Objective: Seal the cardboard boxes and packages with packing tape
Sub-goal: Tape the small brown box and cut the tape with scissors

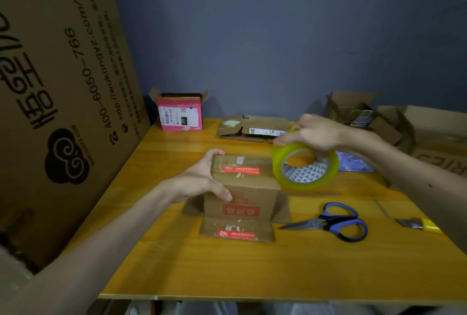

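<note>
A small brown cardboard box (pixel 246 189) with red labels stands in the middle of the wooden table (pixel 177 259), its lower flaps spread flat on the tabletop. My left hand (pixel 202 178) grips the box's left side, thumb on the front face and fingers over the top edge. My right hand (pixel 313 135) holds a yellowish roll of clear packing tape (pixel 304 165) from above. The roll hangs at the box's upper right corner; whether it touches the box is unclear.
Blue-handled scissors (pixel 336 222) lie right of the box, a yellow-handled knife (pixel 419 223) beyond them. A pink open box (pixel 180 116) and a flattened carton (pixel 252 127) sit at the back. Open cartons (pixel 394 122) crowd the right; a large carton (pixel 58 87) walls the left.
</note>
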